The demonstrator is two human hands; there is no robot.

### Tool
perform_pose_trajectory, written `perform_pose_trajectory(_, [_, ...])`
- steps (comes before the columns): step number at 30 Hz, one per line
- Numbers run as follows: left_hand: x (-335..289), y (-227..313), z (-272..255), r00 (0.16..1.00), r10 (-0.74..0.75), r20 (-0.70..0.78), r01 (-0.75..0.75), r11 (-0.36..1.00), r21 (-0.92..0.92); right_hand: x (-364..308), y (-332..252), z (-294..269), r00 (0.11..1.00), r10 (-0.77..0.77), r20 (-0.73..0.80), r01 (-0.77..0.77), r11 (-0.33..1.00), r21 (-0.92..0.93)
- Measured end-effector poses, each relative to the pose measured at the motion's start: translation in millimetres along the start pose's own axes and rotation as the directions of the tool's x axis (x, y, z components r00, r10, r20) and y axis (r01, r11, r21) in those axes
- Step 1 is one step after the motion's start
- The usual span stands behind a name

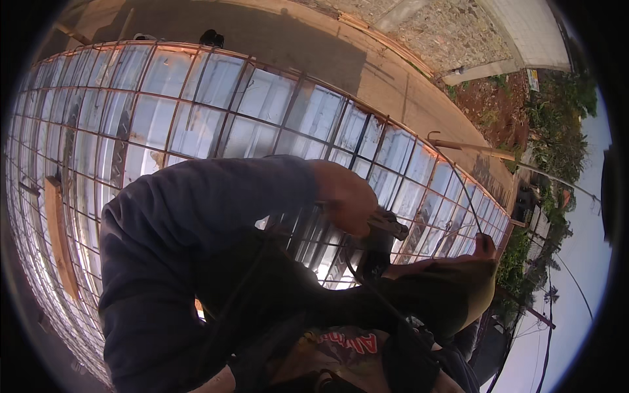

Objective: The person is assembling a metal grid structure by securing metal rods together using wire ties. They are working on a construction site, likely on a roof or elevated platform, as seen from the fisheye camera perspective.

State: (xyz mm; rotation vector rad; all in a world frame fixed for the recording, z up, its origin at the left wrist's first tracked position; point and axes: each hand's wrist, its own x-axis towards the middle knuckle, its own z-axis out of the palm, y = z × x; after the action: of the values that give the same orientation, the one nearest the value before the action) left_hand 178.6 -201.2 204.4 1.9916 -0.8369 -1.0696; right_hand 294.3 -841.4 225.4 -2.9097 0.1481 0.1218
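Note:
My left hand (350, 200), at the end of a blue-grey sleeve, is closed around dark metal pincers (389, 226). The tool's head points right, above a grid of thin rusty steel bars (282, 124). To the right, a skin-coloured shape, which appears to be my right hand (485, 247), is closed at the lower end of a thin metal rod (462, 185). The rod slants up and left to a hooked tip over the grid's edge. Dark olive clothing hides much of the right arm, and the fingers there are too small to make out singly.
Corrugated metal sheets (262, 95) lie beneath the bars. A wooden plank (61, 239) rests on the grid at the left; another timber piece (473, 149) sticks out past its right edge. Farther off are bare ground (301, 39), a concrete wall (534, 33), and plants (557, 137).

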Motion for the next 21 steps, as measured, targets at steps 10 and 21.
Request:
perform_pose_trajectory(10, [6.0,26.7,8.3,0.938,-0.339,0.068,0.340,0.940,0.005,35.7,-216.5,106.6,0.907,-0.352,0.234,-0.112,0.333,0.936])
perform_pose_trajectory(21, [-0.6,23.3,36.2,0.641,-0.768,0.011,0.744,0.617,-0.257,95.0,-291.5,304.4,0.696,-0.445,0.564,-0.518,0.233,0.823])
